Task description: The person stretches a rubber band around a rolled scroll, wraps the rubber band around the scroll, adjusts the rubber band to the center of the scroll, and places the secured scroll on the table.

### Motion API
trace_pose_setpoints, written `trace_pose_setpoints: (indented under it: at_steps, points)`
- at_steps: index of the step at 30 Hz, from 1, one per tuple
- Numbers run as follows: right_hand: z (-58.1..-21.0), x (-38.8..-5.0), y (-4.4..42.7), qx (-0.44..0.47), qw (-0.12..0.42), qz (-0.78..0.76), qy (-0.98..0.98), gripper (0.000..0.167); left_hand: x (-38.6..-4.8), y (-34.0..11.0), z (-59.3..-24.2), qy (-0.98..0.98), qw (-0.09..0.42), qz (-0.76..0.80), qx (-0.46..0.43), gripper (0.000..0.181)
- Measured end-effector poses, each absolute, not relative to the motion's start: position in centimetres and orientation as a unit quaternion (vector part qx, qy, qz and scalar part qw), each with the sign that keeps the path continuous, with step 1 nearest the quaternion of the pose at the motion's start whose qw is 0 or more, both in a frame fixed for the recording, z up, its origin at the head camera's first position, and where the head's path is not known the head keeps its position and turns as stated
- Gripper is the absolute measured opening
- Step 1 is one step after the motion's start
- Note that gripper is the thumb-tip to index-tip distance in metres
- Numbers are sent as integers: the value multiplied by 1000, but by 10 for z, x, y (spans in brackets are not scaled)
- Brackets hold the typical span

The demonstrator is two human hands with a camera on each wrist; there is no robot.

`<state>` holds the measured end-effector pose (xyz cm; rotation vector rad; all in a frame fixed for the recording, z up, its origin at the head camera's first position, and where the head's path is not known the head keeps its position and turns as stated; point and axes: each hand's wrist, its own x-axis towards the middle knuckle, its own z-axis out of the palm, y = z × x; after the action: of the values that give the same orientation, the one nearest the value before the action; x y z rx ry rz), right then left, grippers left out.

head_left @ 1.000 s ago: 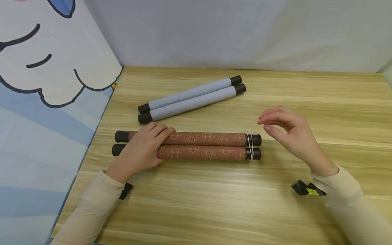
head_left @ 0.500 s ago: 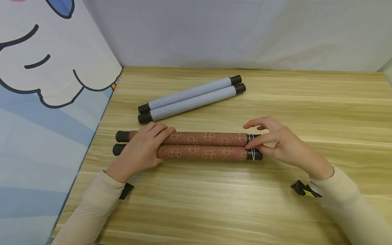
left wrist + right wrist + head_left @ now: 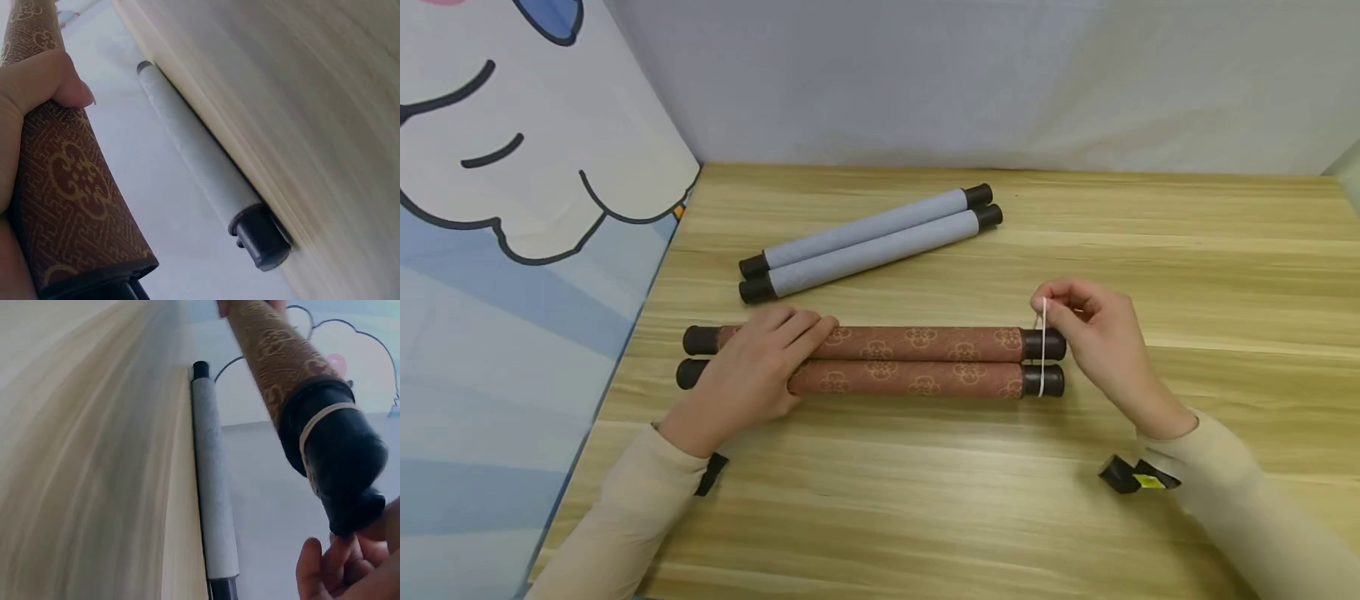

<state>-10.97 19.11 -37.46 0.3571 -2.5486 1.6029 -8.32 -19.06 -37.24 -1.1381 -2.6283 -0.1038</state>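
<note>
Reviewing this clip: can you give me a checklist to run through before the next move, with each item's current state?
1. Left hand steadies the brown patterned double scroll: ok, it grips it near its left end.
2. Right hand has the white band: ok, pinched at the band's far side.
3. Band free of the black right-end knobs: not ok, it is looped round them.
4. Brown scroll resting fully on the table: cannot tell.
5. Grey-blue double scroll apart from the brown one: ok, it lies behind it.
</note>
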Motion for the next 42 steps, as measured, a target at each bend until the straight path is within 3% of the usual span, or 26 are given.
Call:
trace_pose_setpoints:
  at_steps: [4,8,12,20,30,42]
  points:
    - [-369,-119,193,42,-29,615,-787,17,-82,-186,-370,-907,139,-25,-398,83]
    - [-366,-124,194,47,-98,670,-734,20,-80,-184,-372,-908,131,-29,-396,86]
    - [-361,-124,194,94,-154,639,-747,28,-79,-183,-374,-910,120,-34,-395,86]
    - [-358,-117,186,254,-204,511,-796,37,-77,-181,-378,-914,94,-30,-394,91]
    - [-368,-120,183,355,-191,465,-788,30,-75,-175,-378,-913,72,-27,-400,88]
    - [-361,-120,199,338,-81,457,-819,30,-77,-175,-378,-925,59,-36,-374,89]
